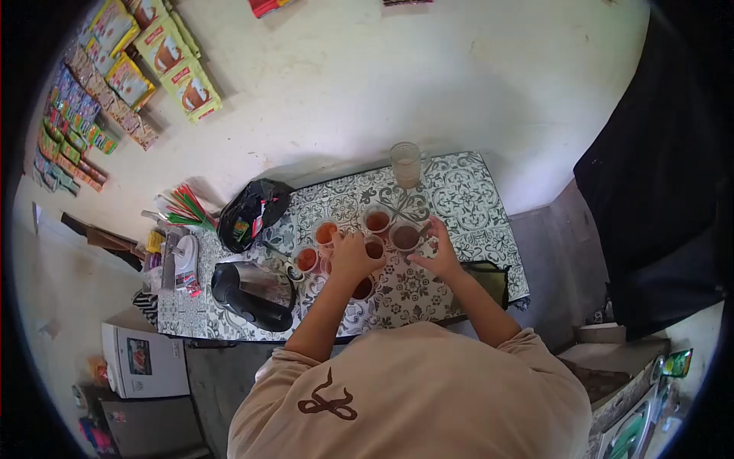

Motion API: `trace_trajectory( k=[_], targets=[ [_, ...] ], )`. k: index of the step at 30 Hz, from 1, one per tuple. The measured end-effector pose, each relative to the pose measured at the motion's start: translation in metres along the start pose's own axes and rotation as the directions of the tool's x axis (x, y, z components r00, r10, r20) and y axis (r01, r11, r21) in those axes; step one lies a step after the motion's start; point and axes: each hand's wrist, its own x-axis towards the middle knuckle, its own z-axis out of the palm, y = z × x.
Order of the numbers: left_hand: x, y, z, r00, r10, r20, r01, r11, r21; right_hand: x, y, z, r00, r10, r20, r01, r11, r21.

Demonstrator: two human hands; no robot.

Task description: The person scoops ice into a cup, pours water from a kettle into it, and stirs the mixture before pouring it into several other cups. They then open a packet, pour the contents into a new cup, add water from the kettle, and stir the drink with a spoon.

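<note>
My left hand reaches in among several clear plastic cups, its fingers curled round the side of a cup of dark liquid. My right hand is beside a cup with a brown drink, thumb and fingers spread apart around its right side; whether they touch it is hard to see. Behind these stands a cup of reddish-brown liquid. Two cups of orange-red liquid, one farther back and one nearer, are left of my left hand. Under my left wrist, another dark-filled cup is partly covered.
A glass mug stands at the patterned table's back. Left are a black plastic bag, an electric kettle, straws and a white scale-like device. Sachets hang on the wall. A dark green item lies near my right forearm.
</note>
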Motion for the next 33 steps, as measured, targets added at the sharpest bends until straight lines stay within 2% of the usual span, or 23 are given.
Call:
trace_trajectory(
  k=[5,8,11,14,17,20,23,26,29,32,33],
  targets=[
    [0.002,-0.001,-0.009,0.997,-0.068,0.029,0.067,0.996,0.052,-0.001,-0.003,-0.008,0.996,-0.085,-0.01,0.086,0.995,0.053],
    [0.007,-0.003,-0.011,0.992,-0.108,0.059,0.101,0.99,0.1,-0.002,-0.009,-0.011,0.995,-0.092,-0.023,0.092,0.996,0.006],
    [0.013,-0.006,-0.012,0.991,-0.12,0.068,0.111,0.987,0.117,0.003,-0.007,-0.01,0.982,-0.174,-0.069,0.17,0.983,-0.063],
    [0.025,-0.031,0.007,0.998,-0.018,0.067,0.014,0.998,0.055,0.011,-0.009,-0.008,0.971,-0.23,-0.071,0.228,0.973,-0.041],
    [0.032,-0.036,0.01,0.992,-0.051,0.113,0.045,0.997,0.059,0.016,-0.019,-0.006,0.971,-0.235,-0.05,0.233,0.972,-0.033],
    [0.032,-0.04,0.008,0.995,0.004,0.095,-0.008,0.999,0.043,0.018,-0.023,-0.004,0.963,-0.269,-0.021,0.267,0.962,-0.063],
    [0.044,-0.064,0.028,0.987,0.11,0.118,-0.11,0.994,0.0,0.019,-0.031,-0.002,0.962,-0.272,-0.002,0.271,0.961,-0.052],
    [0.032,-0.049,0.018,0.996,0.042,0.074,-0.048,0.996,0.079,0.021,-0.031,0.0,0.945,-0.325,0.028,0.326,0.939,-0.107],
    [0.01,-0.035,0.004,0.988,0.132,-0.078,-0.131,0.991,0.019,0.021,-0.035,0.0,0.938,-0.343,0.042,0.346,0.933,-0.103],
    [-0.009,-0.034,-0.003,0.932,0.343,-0.118,-0.349,0.937,-0.033,0.023,-0.037,0.0,0.914,-0.399,0.066,0.405,0.906,-0.124],
    [-0.019,-0.028,-0.01,0.939,0.338,-0.062,-0.339,0.941,-0.012,0.024,-0.037,-0.001,0.912,-0.401,0.086,0.409,0.904,-0.127]
  ],
)
